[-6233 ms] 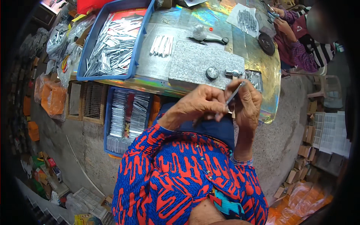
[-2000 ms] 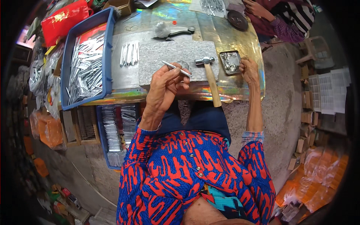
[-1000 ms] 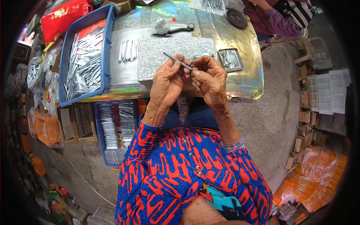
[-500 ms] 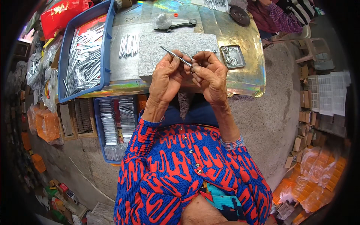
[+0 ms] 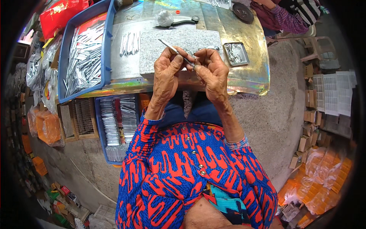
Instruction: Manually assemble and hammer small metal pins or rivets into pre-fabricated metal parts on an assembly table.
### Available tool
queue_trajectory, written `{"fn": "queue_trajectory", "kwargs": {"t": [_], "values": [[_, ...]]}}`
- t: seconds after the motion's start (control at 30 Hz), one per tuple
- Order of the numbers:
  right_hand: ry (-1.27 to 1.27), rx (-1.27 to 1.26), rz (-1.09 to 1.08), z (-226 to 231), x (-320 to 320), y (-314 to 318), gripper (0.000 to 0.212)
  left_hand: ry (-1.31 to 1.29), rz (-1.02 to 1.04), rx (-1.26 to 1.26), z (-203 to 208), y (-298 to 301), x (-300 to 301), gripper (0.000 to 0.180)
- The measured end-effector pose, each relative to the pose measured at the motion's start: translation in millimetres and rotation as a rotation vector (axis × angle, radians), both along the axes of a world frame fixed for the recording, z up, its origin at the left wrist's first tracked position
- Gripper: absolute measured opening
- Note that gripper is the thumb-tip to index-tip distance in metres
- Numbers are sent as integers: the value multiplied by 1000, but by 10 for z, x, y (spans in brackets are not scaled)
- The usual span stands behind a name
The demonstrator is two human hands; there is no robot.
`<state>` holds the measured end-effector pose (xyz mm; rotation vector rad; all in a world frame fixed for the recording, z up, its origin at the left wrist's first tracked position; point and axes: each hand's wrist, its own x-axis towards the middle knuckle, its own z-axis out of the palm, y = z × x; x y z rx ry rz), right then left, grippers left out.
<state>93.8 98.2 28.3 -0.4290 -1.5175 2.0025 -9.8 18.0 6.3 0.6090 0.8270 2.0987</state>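
While left hand (image 5: 166,71) grips thin metal rod (image 5: 169,46), right hand (image 5: 213,75) pinches its near end; stone block (image 5: 187,40) and small tray (image 5: 241,63) sit beyond on table (image 5: 253,76).

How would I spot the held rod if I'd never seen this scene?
Find the shiny worktable and, at its near side, the speckled grey slab. Overlapping that slab in view, the person's left grip and right grip meet at a slim silvery rod slanting up leftward. Unlike the silvery pieces heaped in the upper blue tray or rowed beside the slab, it is held.
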Motion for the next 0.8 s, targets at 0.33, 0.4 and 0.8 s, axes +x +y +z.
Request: {"fn": "queue_trajectory", "kwargs": {"t": [0.33,0.4,0.8], "values": [[-112,571,-274,-170,-21,-53,23,157,68,-317,62,-45,2,18],[-79,693,-309,-220,-35,-41,24,181,78,-322,50,-44,-11,17],[-42,39,-52,-165,2,-134,28,327,244,-326,33,-17,-128,13]]}}
